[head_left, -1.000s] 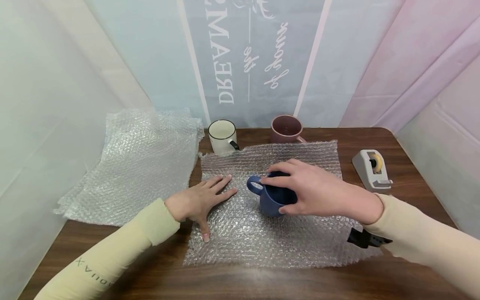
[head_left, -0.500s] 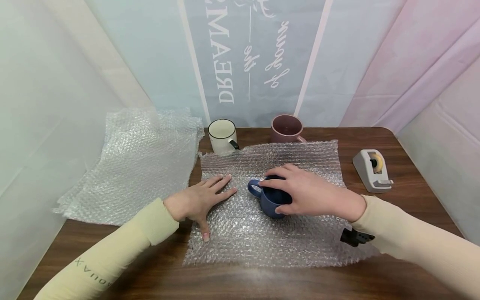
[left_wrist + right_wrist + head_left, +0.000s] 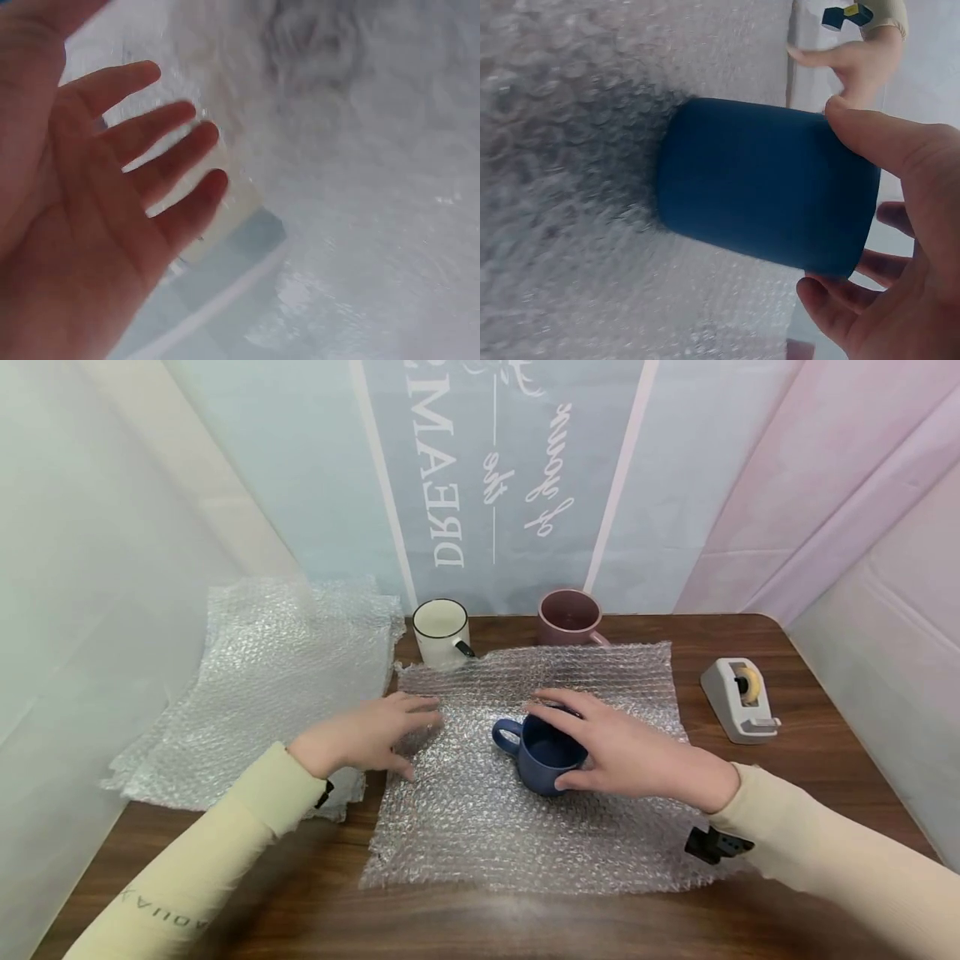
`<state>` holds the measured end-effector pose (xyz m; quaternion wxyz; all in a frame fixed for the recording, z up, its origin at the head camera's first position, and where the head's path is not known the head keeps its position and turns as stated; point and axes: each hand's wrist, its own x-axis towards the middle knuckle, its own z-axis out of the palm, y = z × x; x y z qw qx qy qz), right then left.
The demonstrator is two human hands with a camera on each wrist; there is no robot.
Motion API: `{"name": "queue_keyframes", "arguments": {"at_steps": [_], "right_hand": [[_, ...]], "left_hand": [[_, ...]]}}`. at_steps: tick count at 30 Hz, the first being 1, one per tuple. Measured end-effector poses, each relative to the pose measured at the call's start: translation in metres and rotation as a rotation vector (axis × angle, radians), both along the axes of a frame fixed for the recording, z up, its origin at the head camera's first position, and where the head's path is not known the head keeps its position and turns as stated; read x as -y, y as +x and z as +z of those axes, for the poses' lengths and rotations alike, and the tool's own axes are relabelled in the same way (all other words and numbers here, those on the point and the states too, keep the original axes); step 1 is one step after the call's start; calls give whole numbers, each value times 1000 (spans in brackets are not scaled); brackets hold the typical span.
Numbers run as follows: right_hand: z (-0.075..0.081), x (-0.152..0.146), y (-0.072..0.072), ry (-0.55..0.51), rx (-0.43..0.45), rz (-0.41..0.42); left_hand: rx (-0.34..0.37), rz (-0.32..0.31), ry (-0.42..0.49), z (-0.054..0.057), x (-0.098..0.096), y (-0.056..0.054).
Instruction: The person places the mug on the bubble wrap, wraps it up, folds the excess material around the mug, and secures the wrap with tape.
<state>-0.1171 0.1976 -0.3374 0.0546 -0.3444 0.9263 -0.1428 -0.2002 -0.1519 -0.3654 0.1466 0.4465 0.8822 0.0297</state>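
Note:
A blue mug [image 3: 536, 770] stands upright near the middle of a bubble wrap sheet [image 3: 465, 835], its handle pointing left. My right hand [image 3: 630, 747] holds it at the rim, thumb on the near side and fingers across the far side. In the right wrist view the thumb and fingers span the mug [image 3: 761, 184] at its rim. My left hand [image 3: 363, 735], slightly blurred, hovers over the sheet's left edge with fingers spread, holding nothing. The left wrist view shows its bare palm [image 3: 82, 225].
Behind the sheet stand a white mug [image 3: 435, 639] with a black rim and a dark pink mug [image 3: 562, 631]. More bubble wrap [image 3: 277, 668] lies at the left. A tape dispenser [image 3: 738, 702] sits at the right on the wooden table [image 3: 450, 931]. Curtains [image 3: 637, 527] enclose the back and sides.
My left hand has lifted off the sheet and drawn back to the left. My right hand and the blue mug shifted slightly toward me, then stayed nearly still.

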Motion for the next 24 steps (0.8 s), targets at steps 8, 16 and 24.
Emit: {"name": "queue_keyframes", "arguments": {"at_steps": [8,16,24], "right_hand": [[-13,-25,6,-55,66,-75],[-20,-51,16,-16,-13,-79],[-40,-65,23,73,61,5]], "left_hand": [[-205,200,269,7,12,-21],[-133,489,287,4,18,-37],[-56,412,242,-3,12,-44]]}}
